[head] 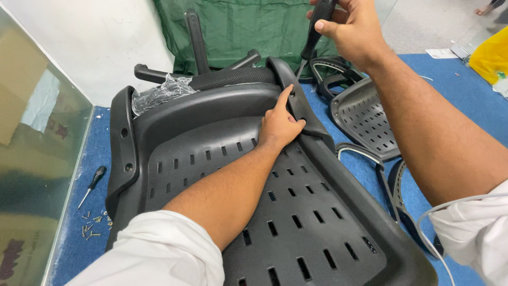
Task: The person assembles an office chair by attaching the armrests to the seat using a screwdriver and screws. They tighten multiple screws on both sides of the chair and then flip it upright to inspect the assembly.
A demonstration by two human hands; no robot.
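The black slotted chair shell (296,212), nearest and filling the centre, looks stiff, bulky and light, best steadied at its raised rim at 12 o'clock, where the left hand (280,124) presses with pointing finger while the right hand (352,29) grips a screwdriver (316,33).

Bright even light, soft shadows, sharp focus, wide-angle edge distortion.

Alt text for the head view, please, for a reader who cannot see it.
A person's right hand holds a black-handled screwdriver tip-down at the edge of a large black slotted plastic chair shell, while the left hand presses a finger beside the tip. On the blue floor mat lie a second screwdriver, loose screws and another perforated chair part.
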